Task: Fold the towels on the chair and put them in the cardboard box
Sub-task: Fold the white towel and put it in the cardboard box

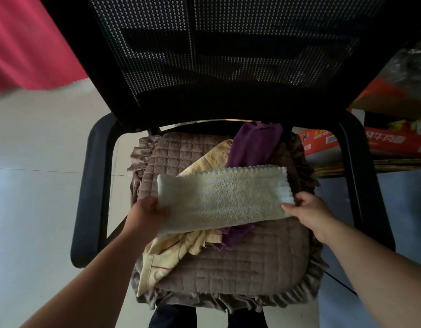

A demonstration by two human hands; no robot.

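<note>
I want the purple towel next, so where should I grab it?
Grip the purple towel at its upper part near the backrest, reaching in from the right. That end lies bare; its lower end is pinned under the white towel and beside the yellow towel.

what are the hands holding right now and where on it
Both hold the pale fluffy towel: left hand at its left end, right hand at its right end.

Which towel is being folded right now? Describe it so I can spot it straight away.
Find the black mesh-backed chair with the quilted brown seat cushion. Across the middle of the seat, both hands, left and right, hold the white towel by its ends. It is pale and fluffy, lying over the yellow towel and purple towel.
</note>
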